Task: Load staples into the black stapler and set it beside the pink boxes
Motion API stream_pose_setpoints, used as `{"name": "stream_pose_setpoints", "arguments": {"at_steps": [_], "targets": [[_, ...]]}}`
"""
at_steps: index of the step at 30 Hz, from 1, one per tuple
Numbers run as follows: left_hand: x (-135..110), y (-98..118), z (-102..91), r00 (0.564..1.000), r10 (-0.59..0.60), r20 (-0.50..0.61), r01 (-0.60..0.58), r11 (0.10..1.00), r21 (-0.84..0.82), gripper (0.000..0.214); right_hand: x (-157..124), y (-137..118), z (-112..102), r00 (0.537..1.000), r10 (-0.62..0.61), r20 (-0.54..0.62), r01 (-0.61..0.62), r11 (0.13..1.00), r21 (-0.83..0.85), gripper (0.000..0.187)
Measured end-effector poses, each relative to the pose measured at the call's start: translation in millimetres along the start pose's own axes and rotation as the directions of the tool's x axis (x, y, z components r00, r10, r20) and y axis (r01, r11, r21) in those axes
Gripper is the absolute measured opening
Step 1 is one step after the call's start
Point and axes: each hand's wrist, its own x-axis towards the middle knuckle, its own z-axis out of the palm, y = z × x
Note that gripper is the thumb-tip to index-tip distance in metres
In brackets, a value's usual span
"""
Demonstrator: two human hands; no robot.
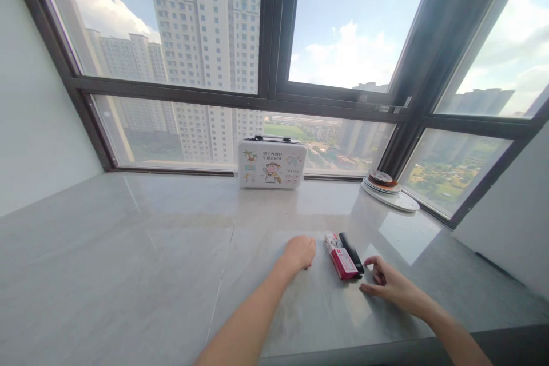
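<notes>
Right hand (392, 286) beside red box (343, 261), label illegible

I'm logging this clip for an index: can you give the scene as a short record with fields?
surface: grey stone sill
between hands: red and white box, black bar beside it
left hand: fist, resting on the sill left of the box
right hand: fingers curled, empty, near the bar's end
at back: white printed case; stack of round plates
</notes>
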Motion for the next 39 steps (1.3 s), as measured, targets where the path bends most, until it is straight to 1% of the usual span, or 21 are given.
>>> {"name": "stream_pose_setpoints", "arguments": {"at_steps": [2, 3, 5, 7, 9, 12, 13, 14, 16, 17, 19, 22, 27, 34, 39], "targets": [[-22.8, -25.1, -12.3, 0.992, -0.085, -0.093, 0.09, 0.995, 0.044, 0.035, -15.6, 10.5, 9.3, 0.999, -0.001, -0.034, -0.002, 0.997, -0.074, 0.042], [-36.2, -37.6, -18.1, 0.984, -0.108, -0.139, 0.118, 0.991, 0.065, 0.035, -23.3, 9.8, 17.1, 0.999, -0.006, -0.037, 0.002, 0.994, -0.114, 0.04], [-65.9, -59.2, -27.0, 0.971, -0.107, -0.212, 0.131, 0.986, 0.104, 0.032, -36.7, -6.3, 38.3, 0.999, -0.03, -0.028, 0.024, 0.981, -0.192, 0.04], [-97.0, -74.8, -31.4, 0.961, -0.075, -0.266, 0.119, 0.981, 0.155, 0.035, -44.9, -39.6, 63.7, 0.997, -0.079, -0.01, 0.075, 0.969, -0.236, 0.035], [-125.5, -84.6, -31.7, 0.954, -0.043, -0.297, 0.109, 0.972, 0.209, 0.042, -46.5, -82.3, 88.7, 0.989, -0.148, 0.028, 0.151, 0.961, -0.231, 0.031], [-156.3, -93.7, -27.4, 0.946, -0.037, -0.321, 0.128, 0.955, 0.267, 0.053, -37.3, -143.0, 120.1, 0.948, -0.314, 0.053, 0.318, 0.933, -0.169, 0.019], [-162.9, -96.2, -25.2, 0.94, -0.047, -0.337, 0.151, 0.945, 0.289, 0.056, -32.1, -158.6, 128.8, 0.939, -0.341, 0.034, 0.342, 0.924, -0.171, 0.019], [-167.8, -98.6, -22.7, 0.931, -0.062, -0.361, 0.185, 0.931, 0.316, 0.059, -26.5, -171.2, 136.8, 0.934, -0.356, 0.018, 0.352, 0.915, -0.195, 0.024], [-174.2, -103.0, -17.6, 0.9, -0.102, -0.425, 0.273, 0.89, 0.365, 0.064, -15.6, -187.4, 151.0, 0.933, -0.359, 0.026, 0.353, 0.897, -0.265, 0.042], [-176.3, -104.7, -15.1, 0.881, -0.121, -0.458, 0.317, 0.868, 0.382, 0.066, -11.0, -191.7, 157.2, 0.937, -0.348, 0.039, 0.343, 0.89, -0.302, 0.05], [-179.6, -106.9, -10.8, 0.849, -0.153, -0.506, 0.383, 0.838, 0.389, 0.07, -5.1, -194.8, 167.7, 0.949, -0.312, 0.053, 0.31, 0.881, -0.357, 0.059], [-184.5, -106.6, -7.0, 0.827, -0.174, -0.535, 0.423, 0.819, 0.388, 0.071, -3.8, -193.3, 177.7, 0.963, -0.27, 0.019, 0.256, 0.885, -0.39, 0.063], [-192.8, -102.0, -6.2, 0.827, -0.173, -0.535, 0.427, 0.813, 0.396, 0.067, -7.9, -192.3, 182.5, 0.968, -0.25, -0.027, 0.216, 0.883, -0.416, 0.064], [-198.5, -99.6, -6.4, 0.837, -0.171, -0.519, 0.418, 0.813, 0.406, 0.065, -10.6, -195.8, 182.5, 0.971, -0.237, -0.032, 0.2, 0.88, -0.431, 0.062], [-198.5, -100.6, -6.4, 0.837, -0.175, -0.519, 0.417, 0.818, 0.396, 0.064, -12.3, -197.2, 182.3, 0.972, -0.233, -0.037, 0.196, 0.883, -0.426, 0.062]]}}
